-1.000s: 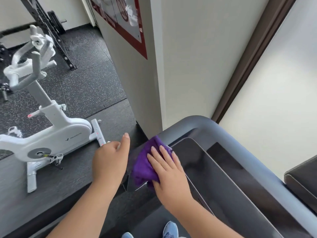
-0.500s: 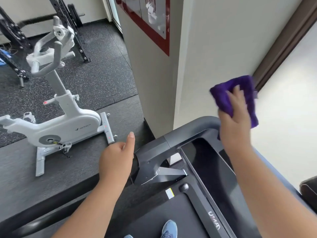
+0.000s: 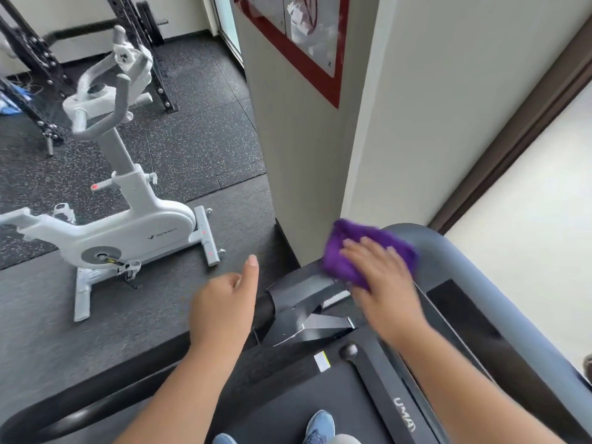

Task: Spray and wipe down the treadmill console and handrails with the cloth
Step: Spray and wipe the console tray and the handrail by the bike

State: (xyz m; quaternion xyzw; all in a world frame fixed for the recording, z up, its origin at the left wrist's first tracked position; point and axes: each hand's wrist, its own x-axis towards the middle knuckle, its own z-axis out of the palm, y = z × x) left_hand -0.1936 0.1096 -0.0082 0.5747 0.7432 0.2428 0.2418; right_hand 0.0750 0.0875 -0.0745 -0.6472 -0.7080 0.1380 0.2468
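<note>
My right hand [image 3: 381, 280] presses a purple cloth [image 3: 349, 251] flat on the left top corner of the dark treadmill console [image 3: 474, 318], where the grey frame [image 3: 448, 251] curves round. My left hand [image 3: 224, 309] grips the end of the black left handrail [image 3: 80, 411] next to its joint bracket [image 3: 304, 302], thumb sticking up. The right hand is blurred by motion. No spray bottle is in view.
A white exercise bike [image 3: 128, 219] stands on the rubber floor to the left. A cream pillar with a red-framed poster [image 3: 307, 43] rises just behind the console. Black rack legs [image 3: 35, 75] stand at the far left. My blue shoes [image 3: 317, 427] are on the belt.
My right hand, which had lifted the cloth up in the air to the right, has come back down onto the console's left corner. The left hand has stayed on the handrail end.
</note>
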